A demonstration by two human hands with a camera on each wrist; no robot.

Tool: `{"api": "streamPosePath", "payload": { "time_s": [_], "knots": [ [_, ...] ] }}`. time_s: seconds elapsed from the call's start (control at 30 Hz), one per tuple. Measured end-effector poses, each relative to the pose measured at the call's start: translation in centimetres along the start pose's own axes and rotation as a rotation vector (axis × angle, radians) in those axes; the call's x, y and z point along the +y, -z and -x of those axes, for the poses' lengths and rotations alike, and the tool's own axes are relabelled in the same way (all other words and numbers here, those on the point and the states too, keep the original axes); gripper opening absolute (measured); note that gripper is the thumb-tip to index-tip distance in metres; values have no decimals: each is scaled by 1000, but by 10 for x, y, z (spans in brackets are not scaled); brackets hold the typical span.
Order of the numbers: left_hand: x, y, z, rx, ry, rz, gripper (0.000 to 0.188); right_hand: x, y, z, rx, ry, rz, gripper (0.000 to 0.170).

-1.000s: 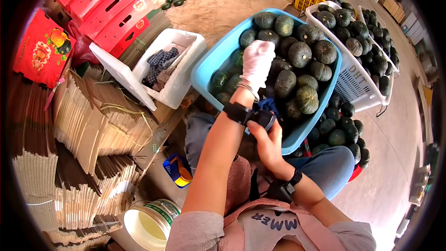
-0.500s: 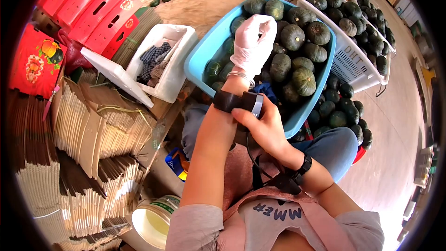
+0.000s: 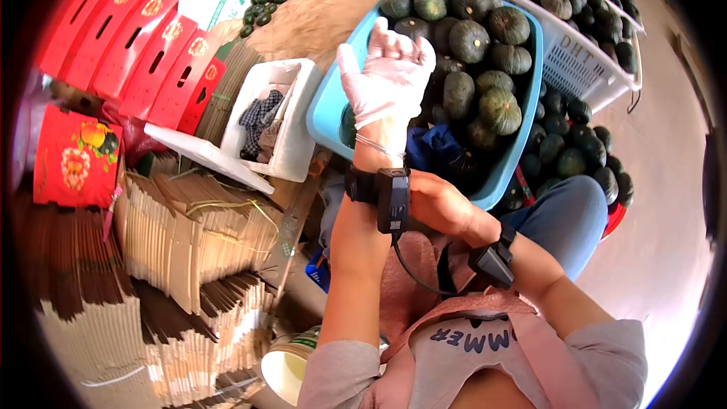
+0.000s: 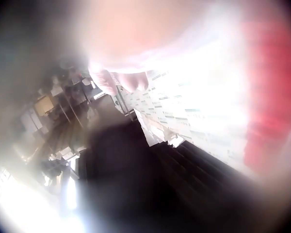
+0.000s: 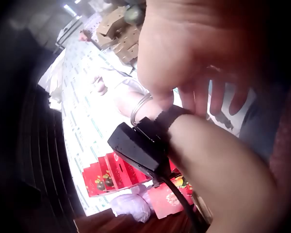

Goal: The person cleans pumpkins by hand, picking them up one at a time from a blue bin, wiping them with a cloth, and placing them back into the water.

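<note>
My left hand (image 3: 390,79), in a white glove, is raised palm up over the near left part of a blue tub (image 3: 322,117); its fingers are spread, bent a little, and hold nothing. Dark green pumpkins (image 3: 469,42) fill the tub. On the left wrist sits a black camera (image 3: 393,201) on a strap (image 5: 172,116), just below thin bracelets (image 5: 140,108). My bare right hand (image 3: 445,203) is at that wrist, partly hidden behind the camera in the head view. In the right wrist view its fingers (image 5: 201,99) hang fairly straight beside the left forearm, thumb side close to the strap.
A dark blue cloth (image 3: 433,148) lies at the tub's near side. Left of it stand a white foam box (image 3: 303,136) with cloths, red cartons (image 3: 125,38) and stacked flat cardboard (image 3: 159,242). On the right, a white crate (image 3: 579,60) and a pile of pumpkins (image 3: 568,148).
My left hand has turned from a curled fist to palm up, its fingers opening. The right hand has gone from gripping the wrist camera to lying beside and behind it. The head view has shifted.
</note>
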State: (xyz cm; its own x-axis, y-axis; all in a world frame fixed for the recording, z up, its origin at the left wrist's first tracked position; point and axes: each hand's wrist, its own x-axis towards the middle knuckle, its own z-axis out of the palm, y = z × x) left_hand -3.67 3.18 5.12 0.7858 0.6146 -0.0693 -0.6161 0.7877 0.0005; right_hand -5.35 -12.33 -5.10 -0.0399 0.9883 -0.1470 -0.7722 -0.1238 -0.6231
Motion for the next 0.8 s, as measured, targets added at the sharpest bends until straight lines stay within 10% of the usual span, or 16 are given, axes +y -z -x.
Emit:
{"api": "streamPosePath", "payload": {
  "time_s": [0.17, 0.43, 0.63, 0.8],
  "knots": [
    [7, 4, -3, 81, -50, 120, 72, 9, -8, -2, -194, 43, -295, 45],
    [-12, -8, 6, 86, 49, 113, 70, -22, -24, -43, -641, -1, -224, 118],
    [-6, -4, 2, -159, 74, -253, 59, -12, -19, -50, -486, 6, -191, 104],
    [-21, -11, 4, -195, -541, -1066, 44, -10, -27, -29, -342, 47, -253, 78]
  ]
}}
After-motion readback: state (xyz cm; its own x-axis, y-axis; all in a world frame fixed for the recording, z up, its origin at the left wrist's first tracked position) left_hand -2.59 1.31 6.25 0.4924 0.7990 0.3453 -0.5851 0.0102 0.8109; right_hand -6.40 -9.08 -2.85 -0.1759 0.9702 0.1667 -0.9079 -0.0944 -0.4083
